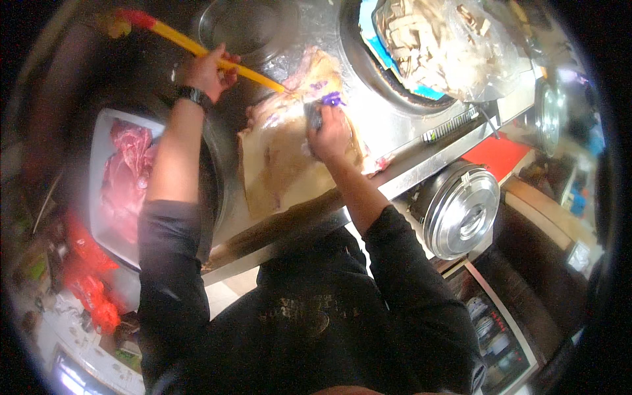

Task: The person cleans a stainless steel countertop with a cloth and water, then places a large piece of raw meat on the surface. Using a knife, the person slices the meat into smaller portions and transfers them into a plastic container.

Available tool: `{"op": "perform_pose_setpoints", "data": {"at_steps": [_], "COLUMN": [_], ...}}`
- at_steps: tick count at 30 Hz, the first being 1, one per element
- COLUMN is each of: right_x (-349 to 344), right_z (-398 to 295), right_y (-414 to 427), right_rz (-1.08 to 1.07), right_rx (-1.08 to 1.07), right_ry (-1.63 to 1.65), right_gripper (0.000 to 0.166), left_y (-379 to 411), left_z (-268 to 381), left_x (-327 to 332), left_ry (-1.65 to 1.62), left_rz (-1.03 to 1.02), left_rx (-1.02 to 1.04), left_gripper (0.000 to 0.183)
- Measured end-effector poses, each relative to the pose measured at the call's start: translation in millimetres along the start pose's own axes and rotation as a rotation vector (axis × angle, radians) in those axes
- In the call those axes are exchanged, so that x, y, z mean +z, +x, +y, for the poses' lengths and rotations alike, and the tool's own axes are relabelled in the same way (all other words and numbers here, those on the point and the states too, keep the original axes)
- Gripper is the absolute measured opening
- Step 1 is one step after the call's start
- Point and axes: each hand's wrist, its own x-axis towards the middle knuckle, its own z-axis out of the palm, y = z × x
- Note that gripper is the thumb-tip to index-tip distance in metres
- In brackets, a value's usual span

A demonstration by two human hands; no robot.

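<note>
A large slab of pork skin (286, 163), pale with purple stamp marks, lies on the metal counter before me. My left hand (210, 74), wearing a dark watch, is closed around a long yellow tube or rod (177, 39) with a red end. The other end of this tube reaches the upper part of the slab. Over the slab's right side, my right hand (330, 133) grips a small dark object (312, 116), whose kind I cannot tell. Just beyond its fingers is a bright purple patch (333, 98) on the slab.
Raw meat (126, 168) sits in a white tub (101, 148) at left, near red plastic bags (94, 291). A clear bag of pale, dried-looking pieces (424, 44) stands at upper right. Below the counter edge (410, 173) is a lidded metal pot (464, 217). A round basin (247, 24) is at the top.
</note>
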Motion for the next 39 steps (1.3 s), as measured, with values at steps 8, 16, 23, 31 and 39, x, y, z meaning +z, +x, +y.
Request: {"op": "perform_pose_setpoints", "data": {"at_steps": [8,16,23,31,39], "right_x": [5.7,8.5,-38.7,-23.2,-1.5], "right_z": [1.4,29.8,10.1,33.3,33.1], "right_y": [45.9,102.1,114.4,-3.1,-22.0], "right_rz": [-0.01,0.095,0.012,0.104,0.204], "right_rx": [0.089,0.056,0.026,-0.147,-0.096], "right_ry": [0.021,0.051,0.25,-0.02,-0.018], "right_gripper": [0.031,0.032,0.037,0.052,0.044], "left_y": [21.9,34.3,42.6,56.8,138.7], "left_z": [45.7,25.9,32.9,67.1,150.2], "left_x": [17.2,-3.4,-16.0,-24.6,-115.1], "left_ry": [0.396,0.358,0.4,0.4,0.517], "left_rz": [0.02,0.091,0.096,-0.025,0.221], "left_rx": [0.027,0.046,0.023,0.09,0.171], "left_gripper": [0.027,0.02,0.018,0.027,0.036]}}
